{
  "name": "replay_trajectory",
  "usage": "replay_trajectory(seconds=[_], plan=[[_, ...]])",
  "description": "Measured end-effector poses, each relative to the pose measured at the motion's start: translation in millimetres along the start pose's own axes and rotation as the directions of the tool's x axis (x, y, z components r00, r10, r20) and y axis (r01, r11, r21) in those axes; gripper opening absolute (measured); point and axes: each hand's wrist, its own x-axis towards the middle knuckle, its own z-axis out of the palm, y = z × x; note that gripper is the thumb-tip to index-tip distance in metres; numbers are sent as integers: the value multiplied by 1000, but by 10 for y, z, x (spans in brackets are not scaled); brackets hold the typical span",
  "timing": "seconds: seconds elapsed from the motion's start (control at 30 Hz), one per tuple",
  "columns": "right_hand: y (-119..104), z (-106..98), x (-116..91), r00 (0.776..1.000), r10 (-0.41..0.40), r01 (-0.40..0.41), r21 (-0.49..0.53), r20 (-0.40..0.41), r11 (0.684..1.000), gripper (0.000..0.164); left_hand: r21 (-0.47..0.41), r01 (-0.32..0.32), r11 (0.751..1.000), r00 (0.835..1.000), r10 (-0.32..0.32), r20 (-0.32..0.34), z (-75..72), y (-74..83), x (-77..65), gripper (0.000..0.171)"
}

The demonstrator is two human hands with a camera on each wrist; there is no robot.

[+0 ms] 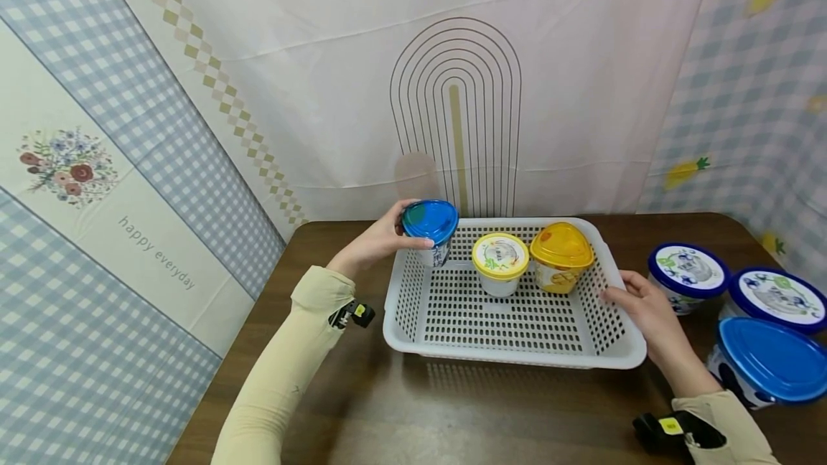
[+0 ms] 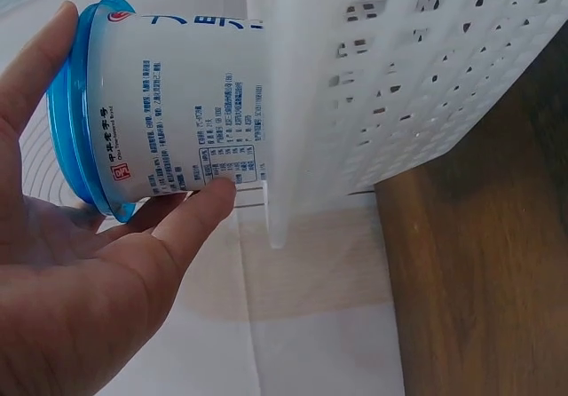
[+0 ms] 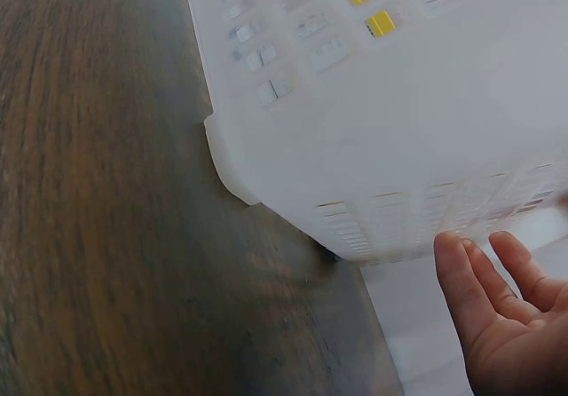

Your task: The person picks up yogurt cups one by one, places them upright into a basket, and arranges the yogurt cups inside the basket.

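Observation:
My left hand [image 1: 381, 237] grips a white cup with a blue lid [image 1: 431, 221] above the back left corner of a white perforated plastic basket [image 1: 504, 351]. In the left wrist view the cup [image 2: 177, 112] shows its printed side, partly hidden behind the basket wall [image 2: 355, 76]. My right hand [image 1: 649, 311] holds the basket's right rim, thumb over the edge; in the right wrist view its fingers [image 3: 461, 276] are by the outer wall. Inside the basket stand a round cup with a yellow lid [image 1: 500, 257] and a yellow cup with a domed orange-yellow lid [image 1: 561, 253].
Right of the basket stand two tubs with dark-blue-rimmed lids, one farther back [image 1: 688, 270] and one nearer [image 1: 778, 296], and a blue-lidded tub [image 1: 775, 359]. A brown wooden table [image 1: 504, 415] carries everything. Patterned cloth [image 1: 323, 106] hangs behind and at both sides.

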Motion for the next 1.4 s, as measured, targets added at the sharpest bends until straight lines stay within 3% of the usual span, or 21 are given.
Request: replay_trajectory(seconds=[0.23, 0.67, 1.4], plan=[[14, 11, 20, 1000, -3, 3, 6, 1, 1000, 53, 16, 29, 999, 999, -29, 13, 61, -46, 44, 89], [-3, -3, -3, 1000, 0, 0, 8, 1, 1000, 49, 57, 24, 998, 999, -27, 37, 100, -100, 101, 91], [0, 7, 6, 1000, 0, 0, -12, -7, 1000, 50, 235, 47, 971, 995, -67, 78, 166, -54, 166, 89]])
